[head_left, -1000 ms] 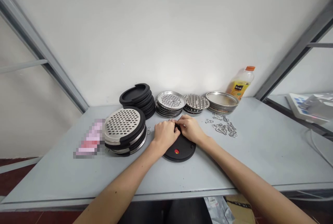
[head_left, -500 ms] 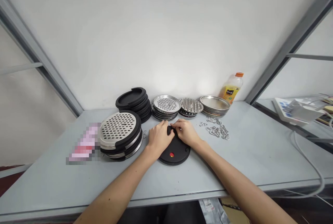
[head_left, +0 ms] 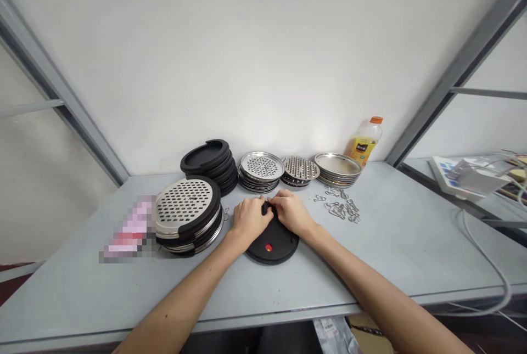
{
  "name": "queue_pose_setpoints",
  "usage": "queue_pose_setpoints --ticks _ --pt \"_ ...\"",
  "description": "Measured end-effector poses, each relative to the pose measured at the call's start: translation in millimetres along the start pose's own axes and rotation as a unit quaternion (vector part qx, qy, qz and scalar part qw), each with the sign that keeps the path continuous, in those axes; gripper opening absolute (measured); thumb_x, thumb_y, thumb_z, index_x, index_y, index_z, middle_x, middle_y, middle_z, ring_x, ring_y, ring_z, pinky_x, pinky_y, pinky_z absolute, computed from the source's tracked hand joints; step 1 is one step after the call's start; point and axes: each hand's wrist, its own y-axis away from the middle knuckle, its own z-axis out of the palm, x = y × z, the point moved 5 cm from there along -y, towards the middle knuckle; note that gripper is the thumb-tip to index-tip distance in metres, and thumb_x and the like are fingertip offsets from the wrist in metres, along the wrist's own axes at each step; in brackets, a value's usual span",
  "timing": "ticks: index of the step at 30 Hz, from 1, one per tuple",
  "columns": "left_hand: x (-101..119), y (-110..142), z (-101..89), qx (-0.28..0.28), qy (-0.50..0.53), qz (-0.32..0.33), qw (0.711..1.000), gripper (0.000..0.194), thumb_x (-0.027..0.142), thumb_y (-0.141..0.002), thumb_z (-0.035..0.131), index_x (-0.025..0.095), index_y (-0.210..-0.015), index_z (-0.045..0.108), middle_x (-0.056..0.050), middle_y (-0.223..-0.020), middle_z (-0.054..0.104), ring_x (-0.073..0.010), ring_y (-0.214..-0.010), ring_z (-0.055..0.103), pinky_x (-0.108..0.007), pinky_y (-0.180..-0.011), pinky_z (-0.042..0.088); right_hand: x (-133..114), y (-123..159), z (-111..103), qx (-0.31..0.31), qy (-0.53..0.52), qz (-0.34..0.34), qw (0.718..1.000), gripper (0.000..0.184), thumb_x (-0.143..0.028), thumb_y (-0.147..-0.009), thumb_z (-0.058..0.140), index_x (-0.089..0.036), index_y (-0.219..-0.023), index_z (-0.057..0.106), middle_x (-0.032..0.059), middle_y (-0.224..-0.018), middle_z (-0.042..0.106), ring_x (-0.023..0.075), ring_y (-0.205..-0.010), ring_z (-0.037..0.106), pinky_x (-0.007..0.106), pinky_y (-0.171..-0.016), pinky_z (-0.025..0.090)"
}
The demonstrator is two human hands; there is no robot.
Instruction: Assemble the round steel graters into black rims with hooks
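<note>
A black round plastic base (head_left: 274,247) lies face down on the table in front of me, with a small red spot showing through it. My left hand (head_left: 252,219) is closed on its far left edge, thumb pressed on top. From the right, my right hand (head_left: 291,212) pinches at the same far edge, its fingertips meeting the left ones. A sliver of bright metal, seemingly a wire clip, shows between the fingertips; most of it is hidden. Loose wire clips (head_left: 353,210) lie in a pile to the right.
Left of my hands stand stacked grater discs in black holders (head_left: 185,208). Behind are black rings (head_left: 206,156), flat grater plates (head_left: 262,166), coarse grater plates (head_left: 302,167), metal dishes (head_left: 337,164) and a juice bottle (head_left: 364,142). A white cable (head_left: 488,258) hangs over the right edge.
The whole view has shifted slightly. Both hands stay at the base's far edge, with only small finger movement.
</note>
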Motion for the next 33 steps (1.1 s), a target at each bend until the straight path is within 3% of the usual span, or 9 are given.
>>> queue_pose_setpoints --ticks 17,22,27,33 --pt "2.3 3.2 -2.1 -0.012 0.031 0.034 0.999 0.033 0.031 -0.087 0.053 0.026 -0.118 0.063 -0.007 -0.105 0.071 -0.0261 -0.095 0.067 -0.034 -0.080 0.049 10.4 7.2 -8.0 0.047 -0.115 0.038 0.992 0.030 -0.007 -0.082 0.047 -0.016 -0.089 0.075 0.0086 -0.085 0.070 0.0193 -0.077 0.065 0.031 -0.074 0.051" --pt "-1.5 3.2 -1.8 0.010 0.061 0.033 0.998 0.031 0.032 -0.085 0.055 0.026 -0.113 0.066 -0.006 -0.100 0.073 -0.0254 -0.093 0.068 -0.032 -0.079 0.050 10.4 3.5 -15.0 0.035 -0.158 0.027 0.987 0.031 -0.009 -0.084 0.047 -0.018 -0.100 0.072 0.0076 -0.090 0.070 0.0187 -0.081 0.065 0.032 -0.077 0.052" --pt "-1.7 0.2 -5.5 0.052 0.115 0.053 0.991 0.033 0.030 -0.086 0.055 0.020 -0.116 0.064 -0.006 -0.114 0.069 -0.0238 -0.106 0.063 -0.033 -0.091 0.049 16.9 1.2 -20.7 0.019 -0.175 0.038 0.984 0.031 -0.016 -0.084 0.052 -0.020 -0.110 0.068 0.0069 -0.090 0.069 0.0180 -0.079 0.064 0.030 -0.069 0.053" --pt "3.7 7.4 -22.9 0.107 0.184 0.112 0.971 0.028 0.027 -0.090 0.051 0.017 -0.112 0.065 -0.006 -0.114 0.068 -0.0186 -0.109 0.061 -0.031 -0.100 0.045 22.9 0.8 -23.4 0.021 -0.167 0.049 0.985 0.026 -0.021 -0.084 0.054 -0.018 -0.104 0.070 0.0077 -0.093 0.070 0.0176 -0.077 0.065 0.028 -0.065 0.054"
